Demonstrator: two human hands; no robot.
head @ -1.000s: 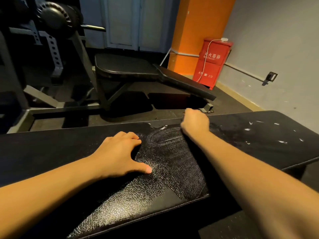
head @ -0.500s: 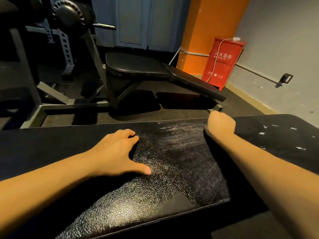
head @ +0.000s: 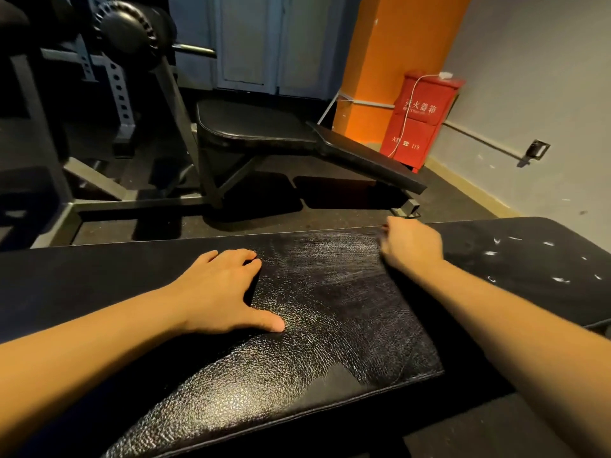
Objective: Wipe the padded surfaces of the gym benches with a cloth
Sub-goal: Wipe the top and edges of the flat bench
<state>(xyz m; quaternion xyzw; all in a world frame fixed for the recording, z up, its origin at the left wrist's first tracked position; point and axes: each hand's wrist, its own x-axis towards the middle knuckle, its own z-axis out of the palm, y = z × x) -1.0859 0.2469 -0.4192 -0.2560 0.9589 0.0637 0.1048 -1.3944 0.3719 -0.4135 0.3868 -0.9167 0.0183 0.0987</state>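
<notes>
Presses left hand (head: 224, 292) flat on the near bench pad (head: 297, 391), fingers straight and spread, thumb out, likely as a brace for the reach. Curls right hand (head: 413, 246) at the pad's far edge, beside smeared streaks (head: 330, 256). Cannot tell whether clamped on a cloth, hidden if there. Leaves white flecks (head: 550, 243) rightward unwiped, second bench (head: 258, 127) beyond.

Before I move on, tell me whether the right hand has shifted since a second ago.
Yes. The right hand has slid rightward along the far edge of the bench pad, closer to the white flecks on it.
</notes>
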